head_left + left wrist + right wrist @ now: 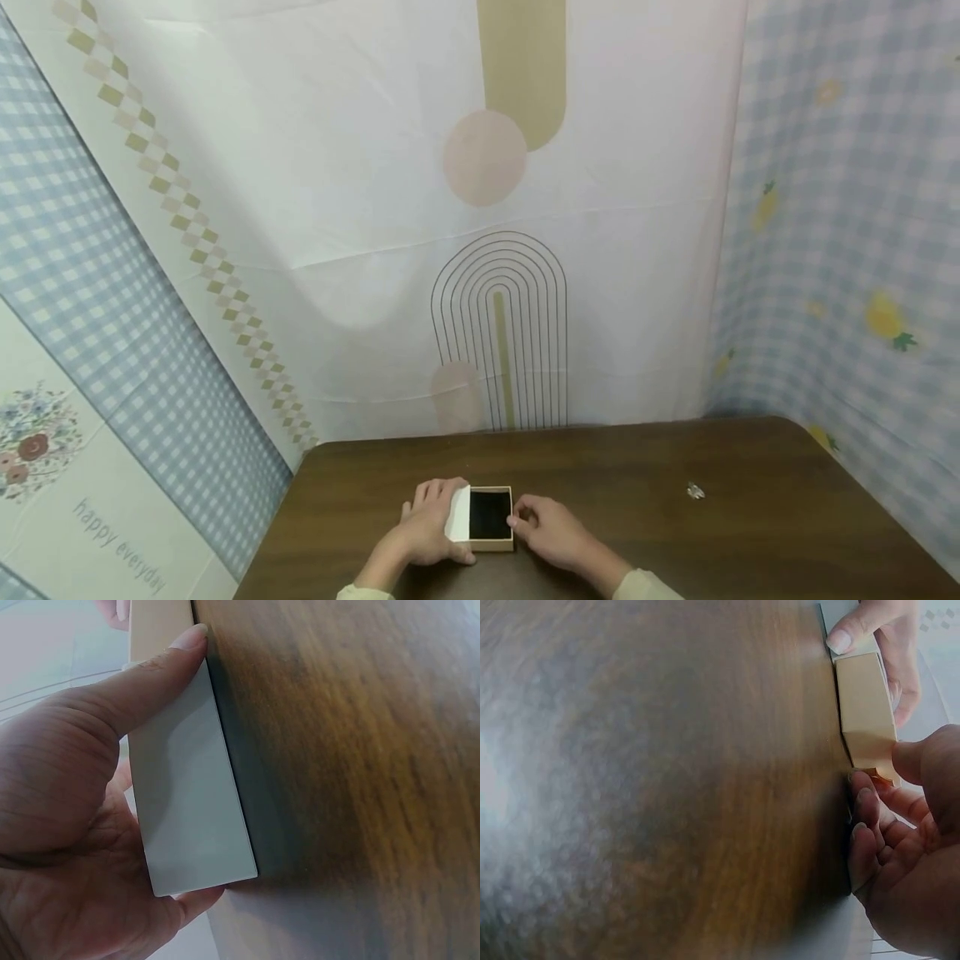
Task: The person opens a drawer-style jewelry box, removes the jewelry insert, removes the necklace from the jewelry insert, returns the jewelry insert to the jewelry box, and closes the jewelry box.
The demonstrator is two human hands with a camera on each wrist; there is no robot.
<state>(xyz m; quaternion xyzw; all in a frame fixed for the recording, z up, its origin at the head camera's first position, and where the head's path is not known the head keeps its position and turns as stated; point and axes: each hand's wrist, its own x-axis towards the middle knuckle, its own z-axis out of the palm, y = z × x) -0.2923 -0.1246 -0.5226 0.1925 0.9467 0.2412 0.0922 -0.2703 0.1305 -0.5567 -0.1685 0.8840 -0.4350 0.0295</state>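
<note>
A small drawer box lies on the brown table. Its kraft-coloured inner tray [492, 547] sticks out to the right of its white sleeve [458, 514]. Black lining [490, 513] shows inside the tray. My left hand [426, 531] grips the sleeve, with the thumb [161, 679] along its near side and the fingers around the far side. At the tray's right end, my right hand [553, 532] pinches the tray [866, 709] between thumb and forefinger. The other right fingers curl beside the tabletop. A small orange-brown bit [883, 778] shows at that end, too unclear to name.
A small clear, shiny piece [696, 492] lies on the wooden table [615, 467] to the right, away from both hands. Behind the table's far edge hangs a patterned white cloth [360, 333]. Checked cloths [817, 250] hang at both sides.
</note>
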